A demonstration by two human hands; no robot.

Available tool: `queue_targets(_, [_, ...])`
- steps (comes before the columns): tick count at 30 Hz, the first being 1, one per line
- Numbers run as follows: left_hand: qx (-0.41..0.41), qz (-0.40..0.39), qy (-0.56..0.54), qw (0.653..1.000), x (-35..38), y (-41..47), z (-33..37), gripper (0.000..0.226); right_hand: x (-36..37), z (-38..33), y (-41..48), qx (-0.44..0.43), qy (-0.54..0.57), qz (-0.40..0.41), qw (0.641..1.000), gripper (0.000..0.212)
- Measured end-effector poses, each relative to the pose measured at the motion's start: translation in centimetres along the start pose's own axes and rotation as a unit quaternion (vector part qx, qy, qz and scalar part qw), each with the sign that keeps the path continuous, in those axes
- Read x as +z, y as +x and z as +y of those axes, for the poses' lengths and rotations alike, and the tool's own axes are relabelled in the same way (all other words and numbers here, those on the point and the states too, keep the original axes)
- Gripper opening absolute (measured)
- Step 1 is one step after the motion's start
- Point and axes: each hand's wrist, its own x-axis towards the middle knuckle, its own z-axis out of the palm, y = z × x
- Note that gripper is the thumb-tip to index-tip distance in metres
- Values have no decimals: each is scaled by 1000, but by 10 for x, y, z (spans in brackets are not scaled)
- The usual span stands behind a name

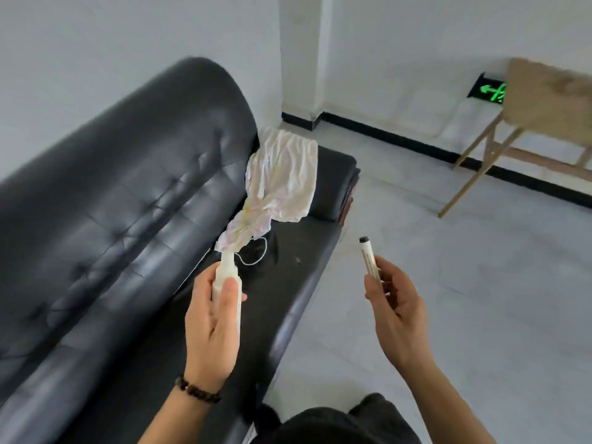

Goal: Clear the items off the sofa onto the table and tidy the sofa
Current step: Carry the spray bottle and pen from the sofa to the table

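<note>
Left hand [213, 318]: curled round the stiff white handle [226, 270] of the umbrella [282, 174], above the sofa [128, 187] seat.
Right hand [395, 302]: pinching the marker [368, 257] over the floor, right of the sofa.
Umbrella handling: probably light; soft, floppy canopy; best held by the handle.
Umbrella axis: near handle to far canopy, leaning right.
Marker: probably light, rigid, smooth; dark cap pointing up and far.
Table [551, 100]: far right, well apart.

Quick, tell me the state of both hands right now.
Left hand: closed, gripping the umbrella.
Right hand: closed, holding the marker.
</note>
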Motion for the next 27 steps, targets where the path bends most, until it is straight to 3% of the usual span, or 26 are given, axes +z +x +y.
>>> queue_targets(5, [55, -92, 3, 994, 125, -4, 36, 24, -111, 32, 9, 22, 42, 92, 995, 26])
queue_targets(13, [72, -212, -36, 974, 357, -72, 82, 31, -304, 106, 28, 89, 61, 192, 975, 24])
queue_targets(22, [95, -352, -14, 931, 558, -109, 109, 13, -479, 165, 79, 124, 83, 292, 945, 24])
queue_targets(27, [77, -390, -14, 917, 702, -113, 102, 27, -577, 216, 136, 153, 81, 343, 923, 26])
